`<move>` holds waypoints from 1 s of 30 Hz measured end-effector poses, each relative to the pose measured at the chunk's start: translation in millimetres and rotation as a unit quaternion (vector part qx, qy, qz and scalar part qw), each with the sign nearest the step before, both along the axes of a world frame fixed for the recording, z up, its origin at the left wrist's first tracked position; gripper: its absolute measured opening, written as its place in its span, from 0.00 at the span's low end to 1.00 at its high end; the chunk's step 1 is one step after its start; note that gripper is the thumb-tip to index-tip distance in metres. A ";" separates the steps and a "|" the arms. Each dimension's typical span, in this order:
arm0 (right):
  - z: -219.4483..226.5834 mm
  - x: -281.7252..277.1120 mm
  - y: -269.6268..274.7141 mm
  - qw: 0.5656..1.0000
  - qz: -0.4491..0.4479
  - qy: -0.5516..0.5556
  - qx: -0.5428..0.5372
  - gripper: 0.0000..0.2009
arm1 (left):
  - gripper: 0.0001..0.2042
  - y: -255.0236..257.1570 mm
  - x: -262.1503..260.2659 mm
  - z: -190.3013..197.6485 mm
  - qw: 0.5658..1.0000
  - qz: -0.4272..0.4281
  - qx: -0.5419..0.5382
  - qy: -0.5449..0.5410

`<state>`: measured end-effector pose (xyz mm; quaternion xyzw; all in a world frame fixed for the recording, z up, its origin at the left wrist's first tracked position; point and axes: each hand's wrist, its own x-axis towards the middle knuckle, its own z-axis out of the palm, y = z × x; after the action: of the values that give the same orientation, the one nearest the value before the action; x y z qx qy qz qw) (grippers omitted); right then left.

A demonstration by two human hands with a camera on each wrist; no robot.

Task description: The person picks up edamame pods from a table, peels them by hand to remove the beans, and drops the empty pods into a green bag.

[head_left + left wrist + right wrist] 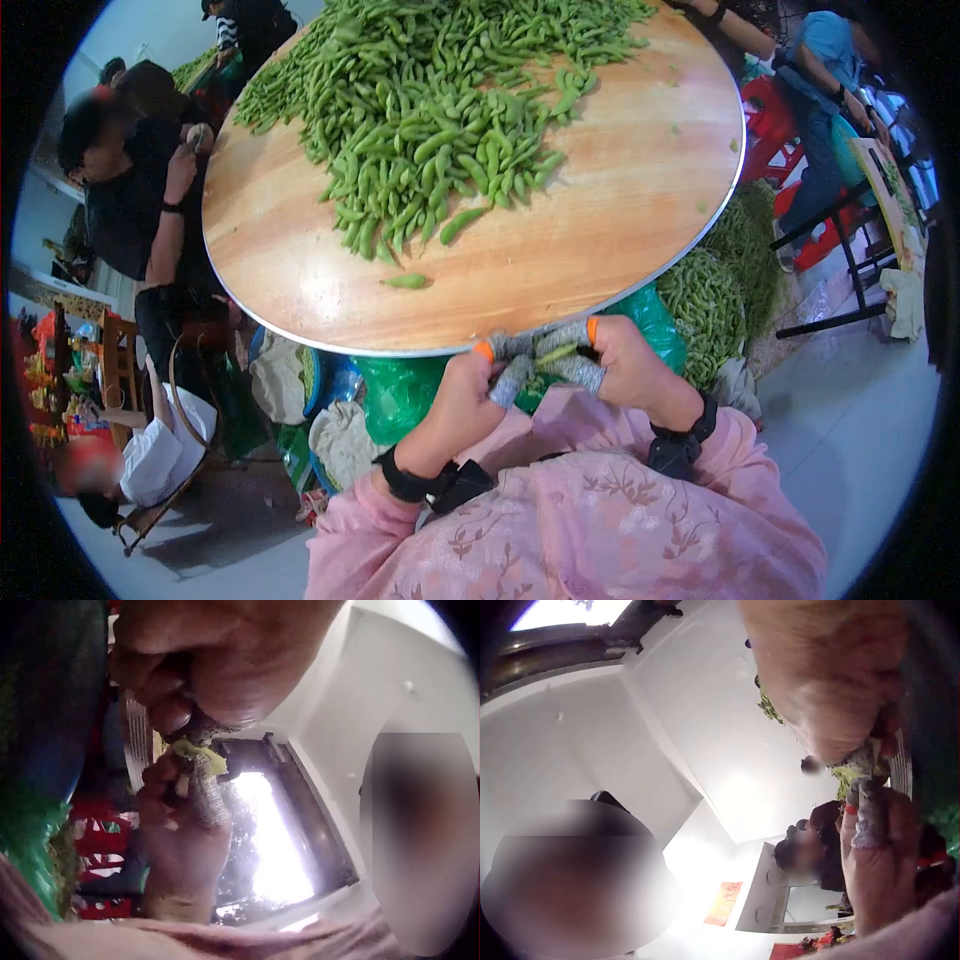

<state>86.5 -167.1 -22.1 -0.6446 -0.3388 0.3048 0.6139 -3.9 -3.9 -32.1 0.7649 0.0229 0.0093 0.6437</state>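
Both hands meet just off the near rim of a round wooden table (480, 285), close over the lap. My left hand (462, 398) and my right hand (645, 372) wear grey knitted covers on thumb and finger, with orange bands. Between the fingertips is a yellow-green soybean pod (561, 352), pinched from both sides. The left wrist view shows the pod (204, 756) up close, its skin looking split or crumpled. Fingers partly hide it in the right wrist view. A large heap of green soybean pods (430, 130) covers the table's far part, and one loose pod (405, 282) lies nearer.
Green plastic bags (395, 395) hang or stand below the table's rim. More pods (700, 305) are piled on the floor at right. Other people (125, 190) sit around, with red stools (770, 125) and a small side table (890, 200) at right.
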 end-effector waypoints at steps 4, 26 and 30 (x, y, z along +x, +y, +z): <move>8.1 13.6 -25.6 0.978 0.021 -0.163 -0.131 0.11 | 0.10 10.0 0.3 25.2 0.990 -0.018 0.142 0.007; 55.0 238.8 -130.6 0.804 -0.404 -0.381 -0.212 0.15 | 0.11 57.2 91.2 15.5 0.856 0.154 0.487 -0.078; 55.8 290.2 -101.3 0.748 -0.438 -0.394 -0.306 0.13 | 0.08 54.3 93.4 16.3 0.837 0.166 0.512 -0.097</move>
<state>376.7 -268.4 33.7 -0.9384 -0.1195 -0.1915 0.2616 89.5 50.4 -15.8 0.9652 0.0788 0.2002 0.1484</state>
